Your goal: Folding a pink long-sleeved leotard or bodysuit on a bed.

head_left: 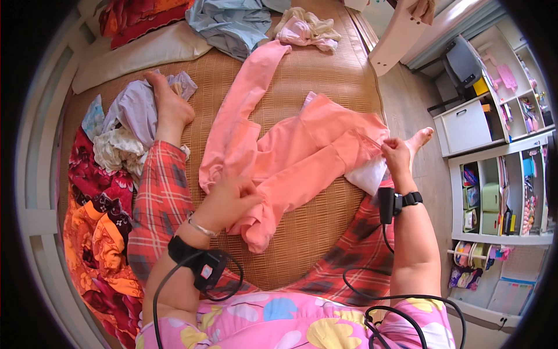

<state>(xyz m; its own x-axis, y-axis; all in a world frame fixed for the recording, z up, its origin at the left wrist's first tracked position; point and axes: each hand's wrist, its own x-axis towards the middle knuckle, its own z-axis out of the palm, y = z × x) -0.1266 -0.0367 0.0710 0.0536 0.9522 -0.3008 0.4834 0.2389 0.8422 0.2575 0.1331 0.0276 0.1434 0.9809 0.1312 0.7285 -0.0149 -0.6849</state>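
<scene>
A salmon-pink garment (314, 171) with long tube-shaped parts lies spread on the woven mat (308, 262) between my legs. I cannot tell whether those parts are sleeves or trouser legs. At the garment's right edge, my right hand (396, 154) is closed in a pinch on the fabric. My left hand (229, 200), slightly blurred, has its fingers curled against the garment's near end, where the cloth bunches up. A piece of white cloth (369, 174) shows under the right side of the garment.
Lilac and white clothes (131, 113) and red-orange patterned cloth (102, 250) lie to the left. Farther off are a pale pillow (145, 61), blue-grey clothing (229, 26) and a cream-pink bundle (308, 29). Black cables (407, 302) hang from both wrists. Shelves (500, 192) stand right.
</scene>
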